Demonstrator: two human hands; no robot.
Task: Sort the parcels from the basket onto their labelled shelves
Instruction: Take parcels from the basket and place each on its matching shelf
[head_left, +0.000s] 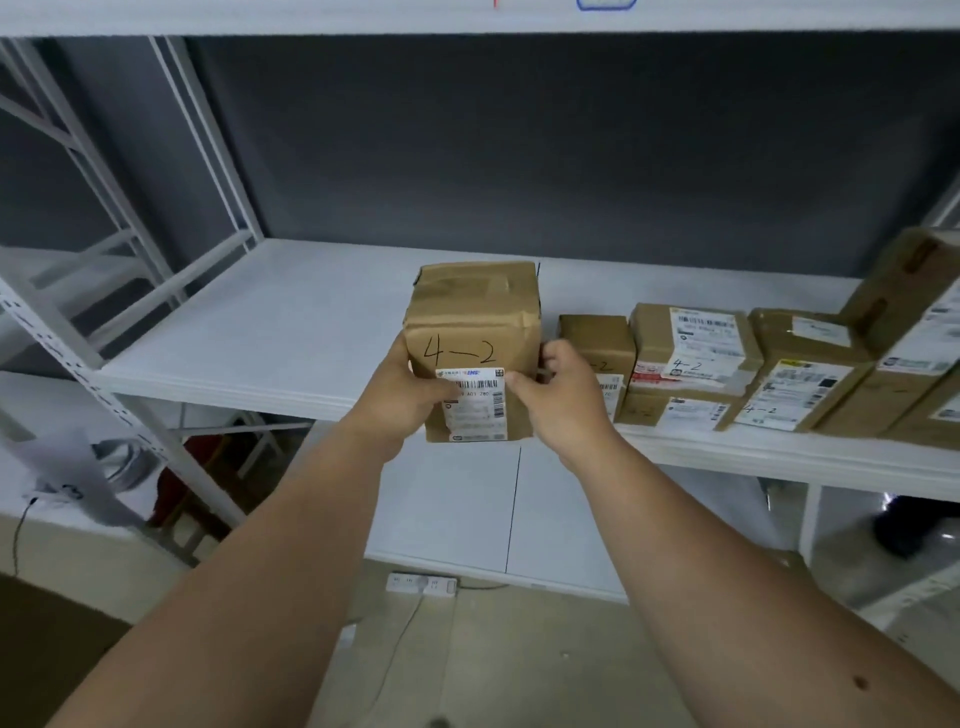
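Observation:
A brown cardboard parcel (475, 322) marked "4-2", with a white barcode label on its front, is at the front edge of the white shelf (270, 332). My left hand (402, 397) grips its lower left side and my right hand (558, 387) grips its right side. Whether its base rests on the shelf or hangs just off the edge, I cannot tell. To its right, a row of parcels marked "4-2" (691, 358) stands on the same shelf. The basket is not in view.
The shelf's left half is bare white board. A taller stack of boxes (914, 322) fills the far right. White slotted uprights (78, 343) frame the left end. A lower shelf board (447, 514) lies beneath, and a power strip (422, 584) with a cable lies on the floor.

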